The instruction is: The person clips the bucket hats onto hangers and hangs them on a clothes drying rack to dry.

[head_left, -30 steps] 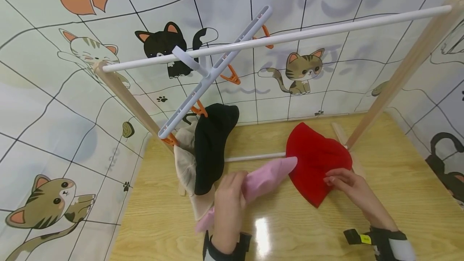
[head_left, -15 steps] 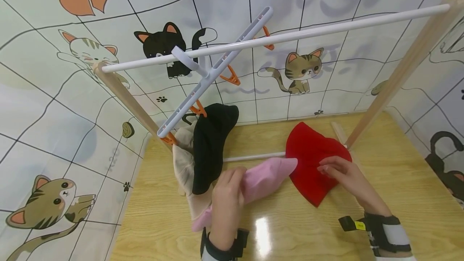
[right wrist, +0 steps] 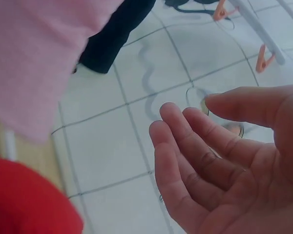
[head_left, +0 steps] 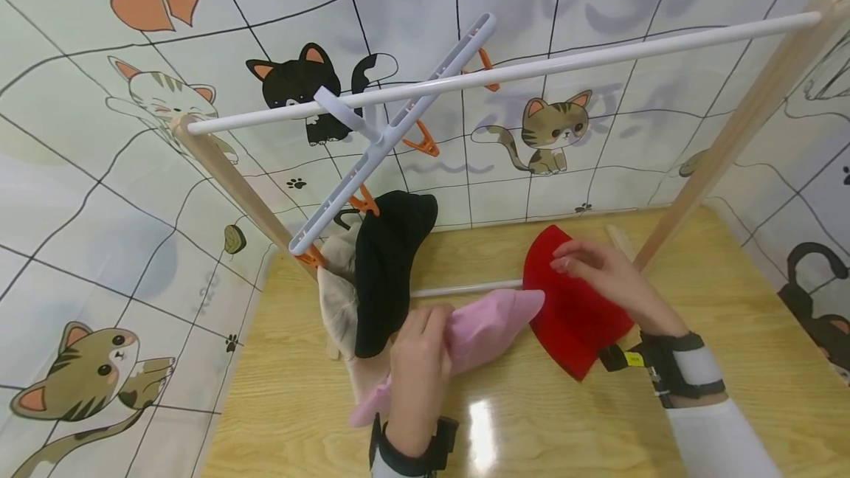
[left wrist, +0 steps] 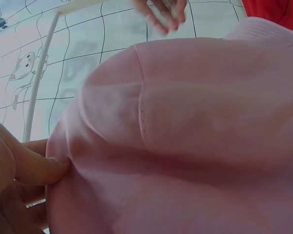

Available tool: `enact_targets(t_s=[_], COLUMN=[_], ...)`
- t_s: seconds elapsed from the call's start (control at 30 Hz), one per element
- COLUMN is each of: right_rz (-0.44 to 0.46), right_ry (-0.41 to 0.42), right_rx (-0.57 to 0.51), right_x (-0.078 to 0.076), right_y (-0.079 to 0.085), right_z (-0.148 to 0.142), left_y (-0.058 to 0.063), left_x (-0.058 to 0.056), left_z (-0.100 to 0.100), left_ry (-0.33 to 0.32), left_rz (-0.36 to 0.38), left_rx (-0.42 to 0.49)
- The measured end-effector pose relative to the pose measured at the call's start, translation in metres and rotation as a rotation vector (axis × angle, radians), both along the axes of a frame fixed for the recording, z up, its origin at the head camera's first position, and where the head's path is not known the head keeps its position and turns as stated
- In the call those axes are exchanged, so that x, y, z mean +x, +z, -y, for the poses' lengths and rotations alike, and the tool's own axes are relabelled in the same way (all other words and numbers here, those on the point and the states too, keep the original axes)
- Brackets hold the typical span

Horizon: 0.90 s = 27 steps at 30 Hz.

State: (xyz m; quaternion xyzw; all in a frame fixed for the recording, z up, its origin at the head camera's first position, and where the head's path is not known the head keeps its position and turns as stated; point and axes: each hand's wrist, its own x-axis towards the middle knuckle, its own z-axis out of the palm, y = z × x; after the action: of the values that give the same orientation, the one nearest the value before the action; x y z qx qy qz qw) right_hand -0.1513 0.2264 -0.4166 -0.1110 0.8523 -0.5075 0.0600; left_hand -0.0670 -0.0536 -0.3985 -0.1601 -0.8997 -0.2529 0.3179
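Note:
My left hand point(head_left: 418, 367) pinches a pink bucket hat point(head_left: 483, 327) by its edge; in the left wrist view the thumb presses into the pink cloth point(left wrist: 185, 122). Above a red bucket hat point(head_left: 564, 316) on the table, my right hand point(head_left: 598, 279) holds nothing, its fingers relaxed and slightly bent, as the right wrist view shows. A black hat point(head_left: 388, 264) and a cream hat point(head_left: 339, 301) hang from orange clips on a pale blue hanger point(head_left: 392, 135). Two more clips, an orange clip point(head_left: 423, 140) and a farther clip point(head_left: 489, 71), hold nothing.
The hanger hooks over a white rail point(head_left: 571, 61) between two wooden posts, the left post point(head_left: 232, 186) and the right post point(head_left: 730, 146). A lower white bar point(head_left: 465, 288) runs near the table point(head_left: 531, 419). Cat-print walls point(head_left: 505, 198) stand behind and at both sides.
My right hand has moved up and left across the red hat, away from its lower right side. The left hand with the pink hat has barely moved.

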Motion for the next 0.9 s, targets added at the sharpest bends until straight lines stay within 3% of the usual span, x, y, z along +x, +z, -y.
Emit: enact_targets(t_s=[0.27,0.5,0.73,0.9], right_rz=[0.032,-0.064,-0.188,-0.257], right_ry=[0.067,0.105,0.230,0.275], right_rx=[-0.004,0.049,0.130,0.142], right_x=[-0.028,-0.055,-0.077,-0.092], right_y=[0.033,0.061,0.088,0.106], right_z=[0.020,0.045,0.067,0.081], left_y=[-0.002,-0.004,-0.004,-0.005], left_x=[0.001,0.003,0.004,0.004], left_z=[-0.003,-0.005,-0.011,-0.016], left_ry=[-0.007,-0.022,-0.035,-0.042], left_rz=[-0.051,-0.032,-0.022,-0.028], left_rx=[-0.010,-0.006,0.000,-0.019])
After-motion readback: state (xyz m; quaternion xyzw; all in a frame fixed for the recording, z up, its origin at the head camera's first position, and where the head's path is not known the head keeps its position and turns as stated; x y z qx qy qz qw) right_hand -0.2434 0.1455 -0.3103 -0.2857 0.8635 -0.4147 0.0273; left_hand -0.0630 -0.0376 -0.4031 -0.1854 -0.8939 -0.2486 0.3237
